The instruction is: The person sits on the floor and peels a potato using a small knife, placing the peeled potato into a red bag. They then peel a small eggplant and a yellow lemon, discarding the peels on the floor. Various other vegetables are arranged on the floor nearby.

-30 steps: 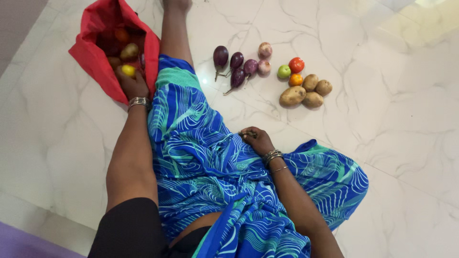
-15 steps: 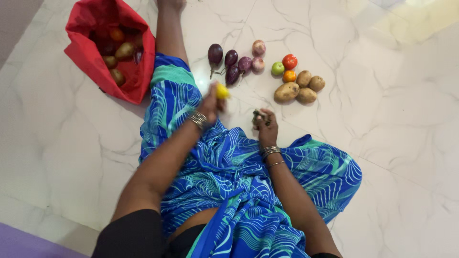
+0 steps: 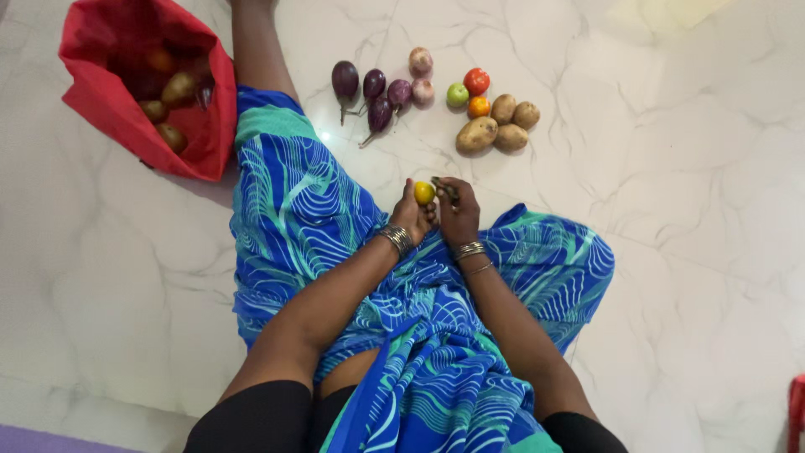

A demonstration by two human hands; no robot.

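A: Two hands met in front of the seated person's lap, above a white marble floor (image 3: 688,210). What did they hold?

B: The left hand (image 3: 412,220) pinched a small yellow fruit (image 3: 424,193) in its fingers (image 3: 417,205), just off the edge of the blue and green patterned cloth (image 3: 335,210) over the legs. The right hand (image 3: 458,214) sat right beside it, its fingers curled around a small dark item (image 3: 444,188) that was too small to make out. Both wrists wore metal bangles.

A: What else lay nearby?

B: Further out on the floor sat four purple eggplants (image 3: 371,91), then two pale purple onions (image 3: 421,74), then a green tomato (image 3: 457,95), a red tomato (image 3: 476,80) and a small orange one (image 3: 479,106) in a cluster. Four potatoes (image 3: 499,126) lay just beside those. Well off to the person's left, an open red bag (image 3: 101,101) held more potatoes and other produce in shadow.
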